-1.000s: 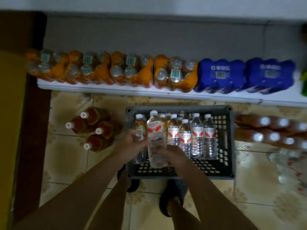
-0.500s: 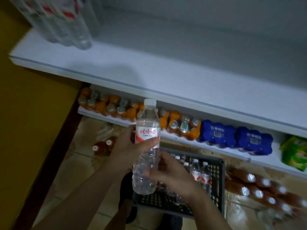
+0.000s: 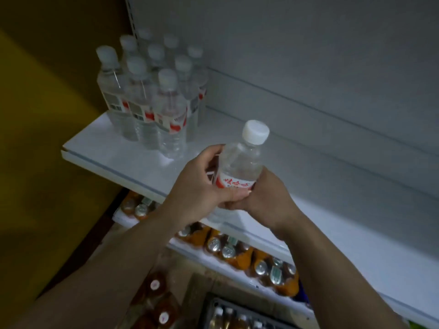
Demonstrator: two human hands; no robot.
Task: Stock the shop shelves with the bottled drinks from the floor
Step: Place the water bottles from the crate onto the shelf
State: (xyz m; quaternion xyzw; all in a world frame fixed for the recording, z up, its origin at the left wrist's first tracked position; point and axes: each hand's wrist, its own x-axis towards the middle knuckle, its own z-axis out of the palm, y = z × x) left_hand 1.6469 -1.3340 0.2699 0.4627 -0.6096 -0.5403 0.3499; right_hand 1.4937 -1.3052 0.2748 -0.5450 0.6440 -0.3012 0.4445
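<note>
The held bottle [image 3: 238, 166] is clear, glossy plastic, smooth at the shoulder, with a shiny red-and-white film label [image 3: 234, 185] and a matt white, finely ribbed cap [image 3: 256, 133]. The standing bottles [image 3: 152, 108] are the same clear plastic, ridged lower down. The shelf [image 3: 114, 153] has a smooth white face with a faint sheen. The orange drink packs [image 3: 228, 251] are wrapped in glossy film, with shiny, silvery tops. The crate [image 3: 209, 312] is dark, matt plastic.
</note>
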